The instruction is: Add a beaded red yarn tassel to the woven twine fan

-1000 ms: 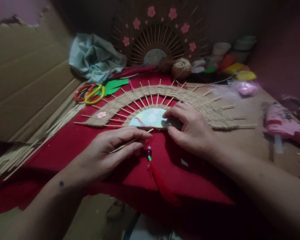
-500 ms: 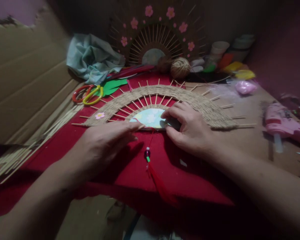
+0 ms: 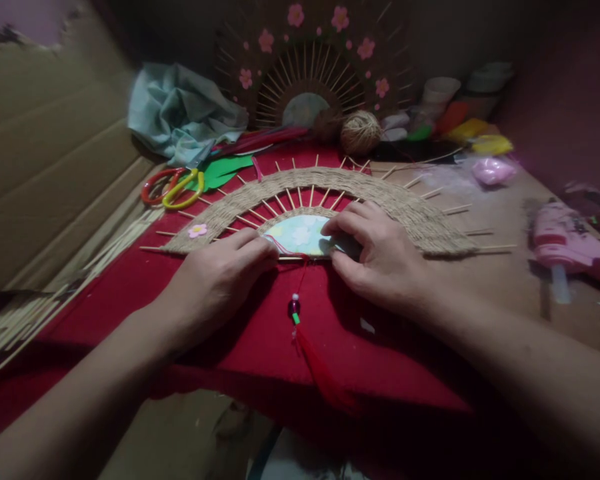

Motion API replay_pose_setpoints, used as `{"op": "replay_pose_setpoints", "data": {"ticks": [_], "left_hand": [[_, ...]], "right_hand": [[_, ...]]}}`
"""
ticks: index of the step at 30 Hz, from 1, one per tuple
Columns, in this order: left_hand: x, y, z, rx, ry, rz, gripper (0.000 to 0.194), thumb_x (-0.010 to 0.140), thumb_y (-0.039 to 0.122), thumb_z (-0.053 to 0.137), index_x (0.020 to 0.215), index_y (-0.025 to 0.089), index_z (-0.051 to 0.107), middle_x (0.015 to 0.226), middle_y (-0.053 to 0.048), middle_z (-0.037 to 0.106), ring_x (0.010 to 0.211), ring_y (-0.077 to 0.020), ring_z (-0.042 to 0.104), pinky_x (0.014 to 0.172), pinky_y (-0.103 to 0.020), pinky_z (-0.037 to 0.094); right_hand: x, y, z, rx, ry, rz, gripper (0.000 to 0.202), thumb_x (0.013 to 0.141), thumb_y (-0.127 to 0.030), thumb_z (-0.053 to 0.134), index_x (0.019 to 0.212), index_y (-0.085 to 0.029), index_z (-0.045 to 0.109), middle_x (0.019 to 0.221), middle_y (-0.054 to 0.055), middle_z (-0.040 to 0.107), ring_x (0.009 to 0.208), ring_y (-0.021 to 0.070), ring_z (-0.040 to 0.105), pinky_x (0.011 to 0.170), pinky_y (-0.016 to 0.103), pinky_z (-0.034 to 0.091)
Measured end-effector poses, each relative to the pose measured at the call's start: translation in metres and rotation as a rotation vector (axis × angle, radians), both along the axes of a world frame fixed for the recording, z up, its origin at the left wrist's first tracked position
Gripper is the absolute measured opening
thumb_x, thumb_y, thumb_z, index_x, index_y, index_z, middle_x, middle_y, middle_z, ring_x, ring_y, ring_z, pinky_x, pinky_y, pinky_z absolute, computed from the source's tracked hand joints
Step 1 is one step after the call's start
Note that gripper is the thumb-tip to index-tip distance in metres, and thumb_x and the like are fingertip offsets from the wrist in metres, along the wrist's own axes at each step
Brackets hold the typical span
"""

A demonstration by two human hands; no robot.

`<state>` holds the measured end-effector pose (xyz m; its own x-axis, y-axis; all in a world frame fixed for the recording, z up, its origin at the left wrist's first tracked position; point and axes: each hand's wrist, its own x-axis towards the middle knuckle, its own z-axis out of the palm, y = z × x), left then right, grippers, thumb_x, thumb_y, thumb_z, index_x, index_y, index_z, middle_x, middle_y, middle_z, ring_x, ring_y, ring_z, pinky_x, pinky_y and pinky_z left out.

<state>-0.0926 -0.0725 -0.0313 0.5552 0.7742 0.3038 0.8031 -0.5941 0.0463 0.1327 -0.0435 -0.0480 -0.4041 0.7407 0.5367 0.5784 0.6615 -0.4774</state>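
A half-round woven fan [image 3: 300, 179] with thin stick ribs lies flat, its straight edge towards me. Its pale blue centre [image 3: 300, 232] bears a white flower, and a small pink flower [image 3: 197, 231] sits on the left end. My right hand [image 3: 380, 253] is closed on the centre's right side, thumb at the near edge. My left hand [image 3: 223, 273] is closed at the centre's left end, fingertips pinched where a red string [image 3: 293, 253] runs. From the string hangs a beaded red tassel [image 3: 323, 370] over the table's front edge.
Scissors [image 3: 184, 189] and green sheets [image 3: 227, 172] lie back left, near a bundle of sticks [image 3: 80, 287]. Behind are a cloth [image 3: 180, 110], a twine ball [image 3: 361, 132] and another flowered fan [image 3: 305, 73]. A pink glue gun [image 3: 560, 240] is at right.
My left hand has drawn back slightly left, its stretched fingers now curled in at the fan's edge. More of the red string shows across the blue centre. My right hand stays in place.
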Motion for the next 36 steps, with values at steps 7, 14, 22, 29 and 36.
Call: {"op": "replay_pose_setpoints", "data": {"ticks": [7, 14, 22, 29, 36], "left_hand": [[-0.0002, 0.0024, -0.0022, -0.002, -0.022, -0.010, 0.016, 0.094, 0.020, 0.045, 0.086, 0.017, 0.058, 0.083, -0.003, 0.056, 0.068, -0.0128, 0.049, 0.060, -0.025, 0.037], [0.0010, 0.0014, -0.0027, 0.018, 0.092, 0.034, 0.023, 0.096, 0.022, 0.039, 0.088, 0.017, 0.060, 0.084, -0.005, 0.057, 0.065, -0.0142, 0.047, 0.055, -0.027, 0.032], [-0.0030, -0.0029, -0.0024, 0.072, 0.052, -0.012, 0.020, 0.094, 0.021, 0.042, 0.090, 0.016, 0.061, 0.085, -0.004, 0.059, 0.068, -0.0132, 0.050, 0.059, -0.025, 0.035], [0.0003, 0.0000, -0.0041, 0.090, 0.110, -0.002, 0.024, 0.096, 0.022, 0.040, 0.090, 0.016, 0.063, 0.089, -0.006, 0.061, 0.069, -0.0132, 0.052, 0.057, -0.024, 0.036], [0.0039, -0.0055, -0.0027, 0.128, 0.212, 0.001, 0.029, 0.093, 0.013, 0.039, 0.110, 0.016, 0.062, 0.100, -0.009, 0.065, 0.069, -0.0160, 0.056, 0.052, -0.027, 0.036]], "right_hand": [[0.0001, -0.0003, 0.0006, -0.004, -0.010, 0.001, 0.019, 0.069, -0.006, 0.052, 0.081, -0.018, 0.059, 0.082, 0.006, 0.058, 0.083, 0.0219, 0.050, 0.075, 0.033, 0.040], [0.0001, -0.0001, 0.0002, 0.000, -0.006, 0.007, 0.018, 0.069, -0.006, 0.052, 0.081, -0.016, 0.060, 0.082, 0.007, 0.058, 0.084, 0.0217, 0.050, 0.075, 0.033, 0.041], [0.0001, 0.0009, -0.0012, 0.016, -0.004, 0.005, 0.019, 0.069, -0.005, 0.053, 0.082, -0.014, 0.062, 0.083, 0.007, 0.059, 0.082, 0.0213, 0.051, 0.075, 0.033, 0.041], [0.0000, 0.0005, -0.0008, 0.007, -0.003, 0.008, 0.020, 0.068, -0.005, 0.053, 0.083, -0.014, 0.062, 0.083, 0.007, 0.058, 0.083, 0.0210, 0.050, 0.075, 0.033, 0.040], [0.0005, 0.0015, -0.0014, 0.006, -0.032, 0.019, 0.018, 0.068, -0.005, 0.053, 0.079, -0.016, 0.063, 0.082, 0.007, 0.057, 0.082, 0.0210, 0.049, 0.073, 0.033, 0.041]]}}
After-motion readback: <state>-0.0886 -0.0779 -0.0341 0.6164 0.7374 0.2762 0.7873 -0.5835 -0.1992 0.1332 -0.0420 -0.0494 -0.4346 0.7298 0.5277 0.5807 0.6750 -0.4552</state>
